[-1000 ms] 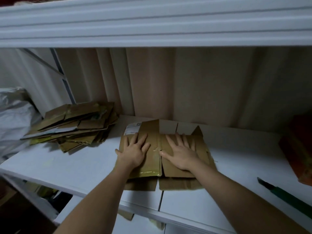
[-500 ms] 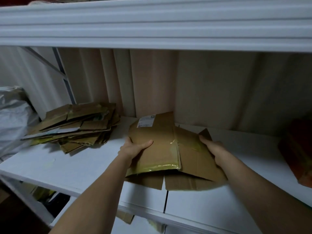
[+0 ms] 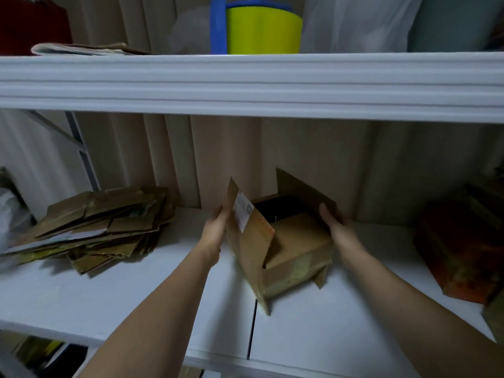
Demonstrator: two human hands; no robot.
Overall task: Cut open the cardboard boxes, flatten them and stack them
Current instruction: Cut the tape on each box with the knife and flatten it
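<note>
1. Left hand (image 3: 216, 227) has its fingers curled onto the edge of the box (image 3: 283, 241), pinching the labelled flap; I'd guess that's to carry it.
2. Right hand (image 3: 334, 223) grips the far flap, fingers mostly hidden behind the cardboard, so can't tell their spread.
3. The box hangs tilted and half sprung open between both hands, just above the white shelf (image 3: 136, 296).
4. Both forearms reach forward, about level.
5. The pile of flat boxes (image 3: 103, 227) sits well off to the left, likely where this one's headed.
</note>
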